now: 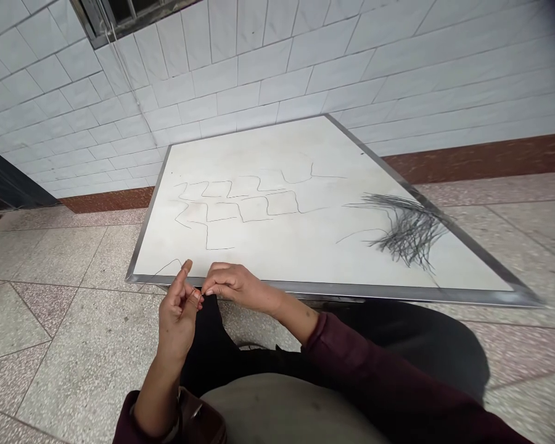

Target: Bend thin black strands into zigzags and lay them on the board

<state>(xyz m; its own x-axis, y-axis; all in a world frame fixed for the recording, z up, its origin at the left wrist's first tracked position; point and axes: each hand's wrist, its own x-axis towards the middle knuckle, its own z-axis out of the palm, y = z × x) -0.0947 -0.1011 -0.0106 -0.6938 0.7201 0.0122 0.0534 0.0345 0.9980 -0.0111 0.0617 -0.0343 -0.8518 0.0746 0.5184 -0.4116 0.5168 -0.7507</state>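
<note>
My left hand (pixel 179 317) is at the near edge of the white board, thumb and fingers pinched together. From it a thin dark wire (pixel 168 266) runs out to the left in a bent arch. Close beside it, my right hand (pixel 235 287) pinches at the same spot; the wire between the fingertips is too fine to make out well. Several bent wires (pixel 240 220) with step-like corners lie in rows across the middle of the board. On the right rests a loose bundle of dark wires (pixel 411 237), some ends reaching over the metal edge.
The white board (pixel 305 259) has a grey metal rim and stands against a white tiled wall (pixel 250 68). My dark-clad legs (pixel 420 339) are at its near side. Speckled floor tiles (pixel 92 333) surround it. A window frame (pixel 120 18) shows at the upper left.
</note>
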